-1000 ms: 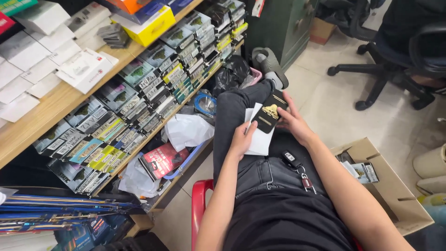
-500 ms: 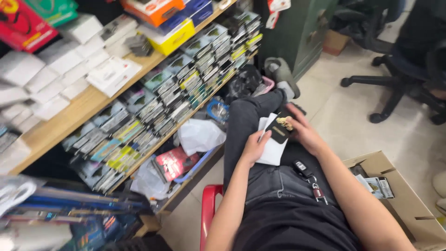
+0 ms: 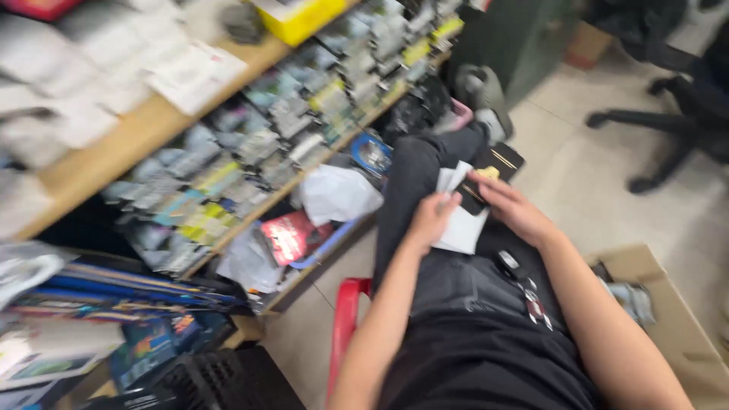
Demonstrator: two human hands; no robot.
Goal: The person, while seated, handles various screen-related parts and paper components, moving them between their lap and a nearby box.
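Note:
I sit on a red stool (image 3: 345,319) with my legs stretched out. My left hand (image 3: 431,220) grips a small stack of white paper sheets (image 3: 461,222) resting on my lap. My right hand (image 3: 510,205) holds a flat black packet with gold markings (image 3: 495,173) against the top of those sheets. Both hands are close together over my thigh. The view is blurred by head motion.
A wooden shelf (image 3: 144,129) on the left carries white boxes and rows of hanging packaged goods (image 3: 281,129). Plastic bags (image 3: 334,193) lie below it. An open cardboard box (image 3: 668,319) stands at my right. An office chair base (image 3: 668,121) is beyond, with a green cabinet (image 3: 516,38).
The camera has swung left and down, blurring the scene. My hands have stayed on my lap, still holding the papers and the black packet.

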